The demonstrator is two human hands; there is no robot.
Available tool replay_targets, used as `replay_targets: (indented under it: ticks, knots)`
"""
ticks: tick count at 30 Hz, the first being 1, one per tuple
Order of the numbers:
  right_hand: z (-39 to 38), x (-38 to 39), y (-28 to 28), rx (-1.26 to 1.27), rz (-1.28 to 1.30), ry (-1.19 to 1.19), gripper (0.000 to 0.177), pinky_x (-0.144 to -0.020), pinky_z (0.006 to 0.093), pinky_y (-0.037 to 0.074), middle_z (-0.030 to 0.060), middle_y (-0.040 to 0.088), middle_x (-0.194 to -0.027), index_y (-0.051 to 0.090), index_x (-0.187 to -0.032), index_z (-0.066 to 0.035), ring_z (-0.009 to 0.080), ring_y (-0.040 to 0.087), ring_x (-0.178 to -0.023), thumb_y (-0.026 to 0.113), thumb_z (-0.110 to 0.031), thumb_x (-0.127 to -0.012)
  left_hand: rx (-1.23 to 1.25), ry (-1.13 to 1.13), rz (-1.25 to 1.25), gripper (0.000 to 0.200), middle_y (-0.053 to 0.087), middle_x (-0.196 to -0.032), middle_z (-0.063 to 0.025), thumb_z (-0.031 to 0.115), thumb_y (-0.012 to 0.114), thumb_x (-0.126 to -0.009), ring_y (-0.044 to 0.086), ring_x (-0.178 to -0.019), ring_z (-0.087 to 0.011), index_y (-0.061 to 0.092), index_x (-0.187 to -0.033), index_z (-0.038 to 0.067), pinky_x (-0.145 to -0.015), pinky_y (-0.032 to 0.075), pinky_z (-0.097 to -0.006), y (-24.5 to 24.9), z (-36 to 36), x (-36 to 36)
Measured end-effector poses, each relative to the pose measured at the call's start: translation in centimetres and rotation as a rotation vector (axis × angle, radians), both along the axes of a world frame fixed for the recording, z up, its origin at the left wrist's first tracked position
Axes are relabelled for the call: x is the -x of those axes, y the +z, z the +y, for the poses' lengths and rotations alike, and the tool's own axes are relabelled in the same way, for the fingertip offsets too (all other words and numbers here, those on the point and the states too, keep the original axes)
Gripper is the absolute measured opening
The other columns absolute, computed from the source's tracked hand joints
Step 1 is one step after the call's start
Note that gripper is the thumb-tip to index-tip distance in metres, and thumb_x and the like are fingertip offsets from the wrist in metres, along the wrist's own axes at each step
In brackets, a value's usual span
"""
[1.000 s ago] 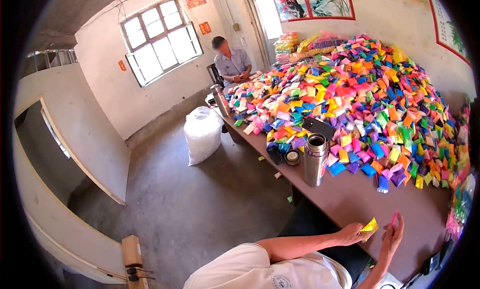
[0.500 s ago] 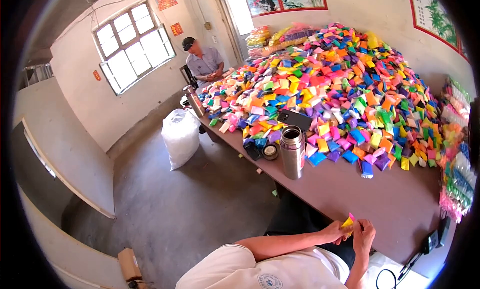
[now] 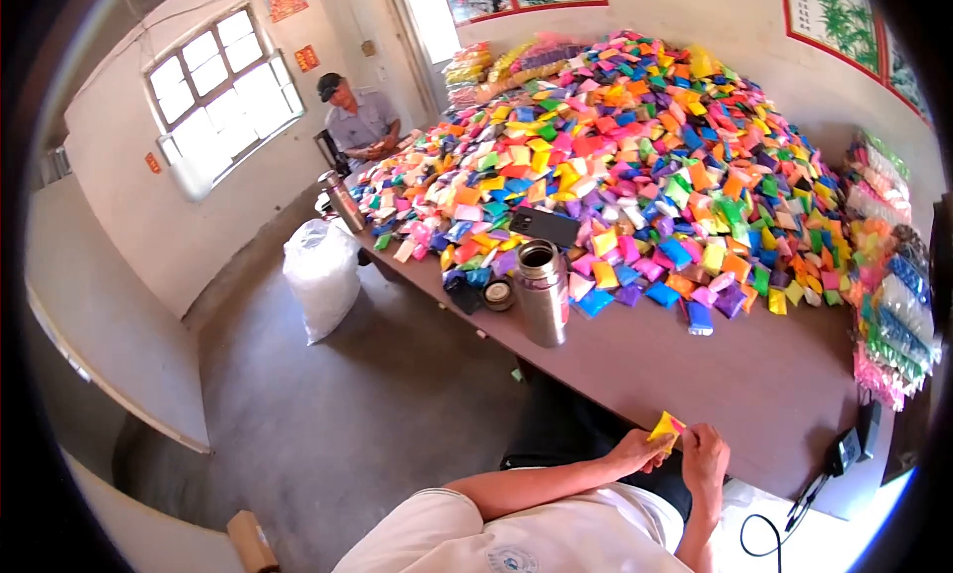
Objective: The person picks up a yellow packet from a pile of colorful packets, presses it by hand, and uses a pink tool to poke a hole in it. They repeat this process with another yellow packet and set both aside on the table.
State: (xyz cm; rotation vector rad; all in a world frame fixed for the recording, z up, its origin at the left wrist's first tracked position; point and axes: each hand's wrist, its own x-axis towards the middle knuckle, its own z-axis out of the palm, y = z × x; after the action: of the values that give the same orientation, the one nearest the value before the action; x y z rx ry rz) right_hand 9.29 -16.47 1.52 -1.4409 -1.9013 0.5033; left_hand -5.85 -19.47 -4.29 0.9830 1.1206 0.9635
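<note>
My left hand (image 3: 640, 453) is closed on a small yellow packet (image 3: 663, 426), just over the table's near edge. A pink-red patch shows at the packet's right side. Beside it, my right hand (image 3: 706, 458) is closed, its fingertips at the packet's edge; whether they grip the packet or something small is hidden. A large heap of small colourful packets (image 3: 635, 166) covers much of the brown table (image 3: 764, 394).
An uncapped steel thermos (image 3: 543, 300), its lid (image 3: 498, 295) and a black phone (image 3: 546, 226) are at the heap's near edge. Bundled packets (image 3: 898, 295) and a black device with cable (image 3: 844, 452) lie right. A seated person (image 3: 362, 125) is behind a white bag (image 3: 320, 285).
The camera view has turned, so the room appears shifted left. The yellow packet has tilted in my left hand, showing more of its face; my right hand stays close beside it.
</note>
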Motion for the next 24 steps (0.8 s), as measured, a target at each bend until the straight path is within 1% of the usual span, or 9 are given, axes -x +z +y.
replay_targets:
  ticks: [2, 3, 4, 8, 14, 16, 18, 22, 24]
  knots:
    - [0.0, 0.1, -0.3, -0.039, -0.077, 0.097, 0.010, -0.064, 0.0441, 0.049, 0.0160, 0.063, -0.077, 0.063, -0.077, -0.004, 0.0365, 0.061, -0.074, 0.059, -0.012, -0.081, 0.101, 0.022, -0.044, 0.052, 0.057, -0.063, -0.0027, 0.054, 0.057, -0.089, 0.052, -0.052, -0.0090, 0.061, -0.075, 0.005, -0.049, 0.042, -0.0227, -1.1, 0.4, -0.1]
    - [-0.2, 0.3, -0.2, -0.024, -0.077, 0.084, 0.009, -0.065, 0.0446, 0.049, 0.0158, 0.063, -0.077, 0.063, -0.077, -0.005, 0.0364, 0.061, -0.074, 0.059, -0.012, -0.081, 0.122, 0.036, -0.023, 0.050, 0.057, -0.064, -0.0022, 0.052, 0.059, -0.089, 0.051, -0.053, -0.0093, 0.061, -0.074, 0.005, -0.050, 0.042, -0.0233, 0.7, 0.0, 0.0]
    - [-0.3, 0.6, -0.2, -0.013, -0.075, 0.068, 0.009, -0.065, 0.0450, 0.049, 0.0157, 0.063, -0.078, 0.063, -0.077, -0.005, 0.0364, 0.061, -0.075, 0.059, -0.013, -0.080, 0.148, 0.045, -0.093, 0.049, 0.058, -0.065, -0.0025, 0.051, 0.060, -0.089, 0.052, -0.054, -0.0097, 0.061, -0.074, 0.005, -0.050, 0.042, -0.0234, 0.3, 0.2, 0.0]
    - [-0.1, 0.6, -0.5, -0.061, -0.112, 0.045, 0.016, -0.065, 0.0443, 0.051, 0.0147, 0.064, -0.080, 0.063, -0.076, -0.004, 0.0356, 0.062, -0.073, 0.061, -0.019, -0.081, 0.218, 0.055, -0.109, 0.047, 0.059, -0.068, -0.0035, 0.050, 0.062, -0.088, 0.055, -0.057, -0.0106, 0.061, -0.078, 0.005, -0.056, 0.048, -0.0228, -0.1, 0.3, 0.0]
    - [1.8, 0.1, -1.2, -0.049, -0.146, -0.102, 0.016, -0.066, 0.0437, 0.051, 0.0136, 0.065, -0.081, 0.065, -0.077, -0.005, 0.0345, 0.063, -0.074, 0.062, -0.020, -0.082, 0.107, 0.034, -0.031, 0.050, 0.061, -0.068, -0.0047, 0.051, 0.059, -0.089, 0.059, -0.059, -0.0107, 0.062, -0.078, 0.003, -0.058, 0.052, -0.0227, -0.5, 0.2, 0.3]
    - [1.8, 0.0, -0.9, -0.041, -0.138, -0.105, 0.015, -0.066, 0.0424, 0.051, 0.0135, 0.065, -0.080, 0.065, -0.080, -0.005, 0.0340, 0.063, -0.073, 0.061, -0.019, -0.083, 0.080, 0.010, 0.040, 0.049, 0.060, -0.069, -0.0041, 0.051, 0.057, -0.091, 0.058, -0.060, -0.0109, 0.059, -0.084, 0.003, -0.058, 0.049, -0.0234, -0.3, 0.1, 0.6]
    - [1.5, 0.0, -0.3, -0.058, -0.006, -0.086, 0.013, -0.067, 0.0411, 0.052, 0.0134, 0.066, -0.081, 0.065, -0.082, -0.006, 0.0337, 0.063, -0.073, 0.060, -0.018, -0.085, 0.054, -0.001, 0.050, 0.048, 0.060, -0.069, -0.0041, 0.052, 0.057, -0.090, 0.058, -0.061, -0.0109, 0.060, -0.085, 0.004, -0.060, 0.049, -0.0235, -0.1, 0.3, 0.7]
    - [0.0, 0.0, 1.1, -0.006, -0.001, -0.055, 0.011, -0.068, 0.0402, 0.052, 0.0132, 0.066, -0.083, 0.065, -0.085, -0.006, 0.0325, 0.064, -0.075, 0.059, -0.016, -0.086, 0.051, -0.001, -0.013, 0.048, 0.060, -0.070, -0.0047, 0.052, 0.057, -0.090, 0.058, -0.063, -0.0109, 0.060, -0.084, 0.004, -0.063, 0.050, -0.0239, 0.1, 0.0, 0.6]
    - [-0.2, 0.0, 1.0, -0.047, -0.002, 0.050, 0.012, -0.069, 0.0408, 0.053, 0.0132, 0.066, -0.086, 0.066, -0.085, -0.005, 0.0313, 0.064, -0.079, 0.060, -0.015, -0.086, 0.048, -0.002, -0.026, 0.049, 0.060, -0.070, -0.0049, 0.053, 0.057, -0.090, 0.058, -0.063, -0.0111, 0.060, -0.084, 0.004, -0.064, 0.050, -0.0239, 0.1, 0.1, 0.6]
